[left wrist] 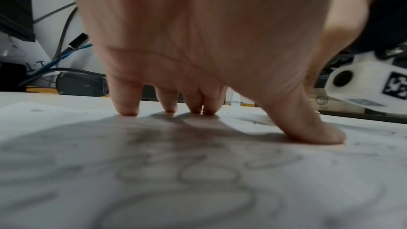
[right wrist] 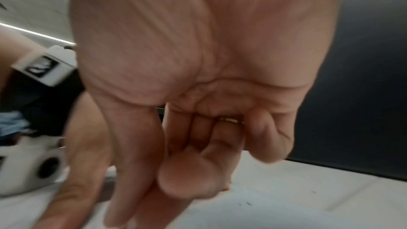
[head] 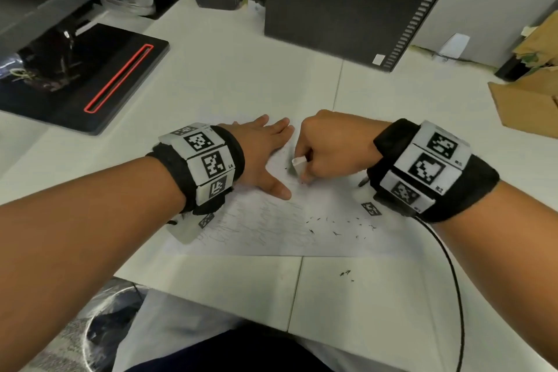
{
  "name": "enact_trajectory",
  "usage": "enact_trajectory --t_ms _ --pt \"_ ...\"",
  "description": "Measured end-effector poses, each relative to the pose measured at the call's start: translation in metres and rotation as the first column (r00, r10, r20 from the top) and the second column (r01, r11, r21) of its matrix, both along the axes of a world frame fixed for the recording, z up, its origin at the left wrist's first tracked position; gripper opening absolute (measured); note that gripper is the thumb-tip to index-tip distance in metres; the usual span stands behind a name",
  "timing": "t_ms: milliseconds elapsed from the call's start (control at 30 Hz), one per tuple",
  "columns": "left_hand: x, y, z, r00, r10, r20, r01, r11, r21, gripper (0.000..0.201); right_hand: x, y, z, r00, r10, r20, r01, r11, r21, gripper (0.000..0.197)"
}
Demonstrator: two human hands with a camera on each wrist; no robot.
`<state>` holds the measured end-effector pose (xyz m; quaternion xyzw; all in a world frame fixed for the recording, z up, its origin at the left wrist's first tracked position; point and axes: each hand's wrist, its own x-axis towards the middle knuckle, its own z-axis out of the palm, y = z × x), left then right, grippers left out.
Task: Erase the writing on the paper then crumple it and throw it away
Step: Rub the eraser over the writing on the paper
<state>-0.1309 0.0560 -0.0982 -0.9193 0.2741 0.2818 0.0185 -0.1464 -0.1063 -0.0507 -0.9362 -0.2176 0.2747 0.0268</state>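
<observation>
A white sheet of paper (head: 271, 226) with faint pencil scribbles lies on the white desk in front of me. My left hand (head: 262, 157) lies flat on its upper left part, fingers straight and thumb spread; the left wrist view shows its fingertips (left wrist: 127, 111) pressing the paper (left wrist: 198, 180). My right hand (head: 329, 151) grips a small white eraser (head: 299, 164) between thumb and curled fingers, its tip down on the paper beside the left thumb. In the right wrist view the fingers (right wrist: 189, 180) are curled and blurred, and the eraser is hidden.
Dark eraser crumbs (head: 335, 226) lie scattered on the paper's right part and on the desk below. A black monitor base (head: 90, 78) stands far left, a black computer tower (head: 356, 0) behind, cardboard (head: 531, 100) at right. A black cable (head: 453, 281) trails from my right wrist.
</observation>
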Motion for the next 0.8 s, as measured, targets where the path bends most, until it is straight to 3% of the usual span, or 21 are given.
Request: enact_trajectory --t_ms 167,267,333,533,700,800 --pt "-0.003 -0.002 0.004 1.000 -0.011 0.004 0.011 0.999 0.042 0.120 0.039 -0.010 -0.007 0.957 -0.197 0.215 0.185 0.980 0.071 0.024" --pt "-0.003 -0.001 0.003 1.000 -0.010 0.007 0.010 0.999 0.039 0.121 0.034 -0.011 -0.014 0.955 -0.165 0.246 0.149 0.986 0.079 0.022" --pt "-0.002 -0.001 0.001 1.000 -0.010 0.007 0.010 0.999 0.035 0.121 0.016 -0.011 -0.015 0.969 -0.098 0.228 0.083 0.994 0.075 0.024" --pt "-0.001 -0.002 0.003 1.000 -0.027 0.014 0.026 0.999 0.045 0.121 -0.003 -0.018 -0.006 1.000 0.003 -0.010 -0.002 0.998 0.060 0.036" --pt "-0.001 -0.003 0.004 1.000 -0.022 0.005 0.022 0.998 0.056 0.121 0.028 -0.015 -0.006 0.969 -0.176 0.174 0.162 0.982 0.095 0.020" --pt "0.000 -0.003 0.003 0.999 -0.028 0.015 0.027 0.998 0.061 0.121 0.025 -0.011 -0.011 0.958 -0.133 0.253 0.126 0.991 0.045 0.020"
